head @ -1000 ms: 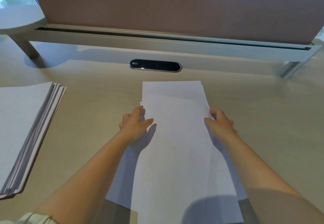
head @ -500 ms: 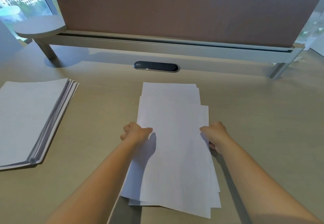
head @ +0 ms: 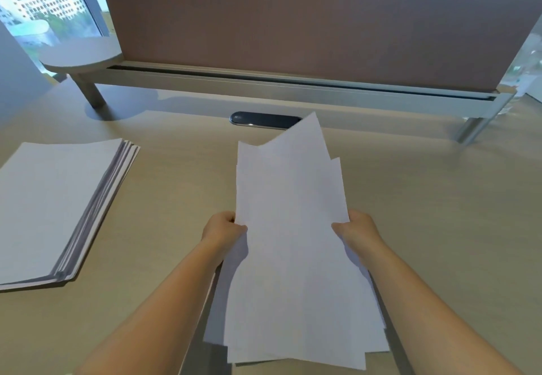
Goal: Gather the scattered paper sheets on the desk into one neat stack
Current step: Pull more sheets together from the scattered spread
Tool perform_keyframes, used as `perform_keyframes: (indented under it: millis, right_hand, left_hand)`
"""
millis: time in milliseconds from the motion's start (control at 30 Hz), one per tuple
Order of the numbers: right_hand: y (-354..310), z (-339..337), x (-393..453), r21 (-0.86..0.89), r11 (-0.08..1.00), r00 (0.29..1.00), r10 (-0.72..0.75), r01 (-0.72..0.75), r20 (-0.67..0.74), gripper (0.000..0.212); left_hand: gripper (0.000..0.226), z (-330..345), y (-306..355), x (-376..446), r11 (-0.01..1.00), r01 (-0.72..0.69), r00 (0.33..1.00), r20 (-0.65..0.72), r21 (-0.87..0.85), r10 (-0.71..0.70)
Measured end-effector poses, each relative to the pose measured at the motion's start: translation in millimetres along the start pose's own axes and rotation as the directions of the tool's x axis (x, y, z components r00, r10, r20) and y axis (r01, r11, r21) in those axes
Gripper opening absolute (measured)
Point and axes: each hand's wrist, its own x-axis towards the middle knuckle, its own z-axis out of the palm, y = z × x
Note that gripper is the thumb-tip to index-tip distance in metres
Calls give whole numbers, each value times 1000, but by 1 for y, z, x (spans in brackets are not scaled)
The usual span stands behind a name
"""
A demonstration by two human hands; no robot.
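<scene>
Hands gripping paper sheets between them — edges uneven

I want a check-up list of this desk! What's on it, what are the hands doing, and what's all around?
Surface: pale wood desk, bare where visible.
Job's things: loose sheets, edges uneven, fanned at the far end; second paper stack lying on the desk at left.
Clutter: nothing seen.
Hands: left hand grips the sheets' left edge; right hand grips the right edge.
Cables: none seen; dark oval cable port.
Surroundings: brown divider panel, window at left.
</scene>
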Motion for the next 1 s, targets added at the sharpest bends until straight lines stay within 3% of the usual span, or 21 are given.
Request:
perform_keyframes:
  millis: [233, 333, 467, 667, 900, 1000]
  right_hand:
    - [-54, -7, -19, 126, 972, 979, -187, 196, -80, 25]
    - [-83, -9, -31, 94, 952, 950, -275, 290, -148, 20]
    - [-115, -13, -50, 90, 916, 917, -379, 391, -126, 16]
    - [-129, -19, -61, 122, 880, 888, -454, 459, -68, 28]
    - [-113, -28, -52, 135, 895, 905, -423, 424, -38, 36]
    - [-101, -30, -43, 142, 907, 917, -398, 395, -10, 28]
  left_hand:
    - [30, -23, 51, -17, 929, -227, 972, -6, -292, 236]
    - [36, -38, 81, -34, 874, -346, 936, -60, -340, 347]
    - [28, -54, 107, -52, 821, -444, 894, -123, -359, 430]
    - [35, -64, 118, -70, 745, -477, 871, -136, -467, 472]
    - [34, -62, 102, -57, 756, -481, 856, -52, -444, 514]
    - [36, -57, 87, -46, 770, -435, 868, 11, -467, 497]
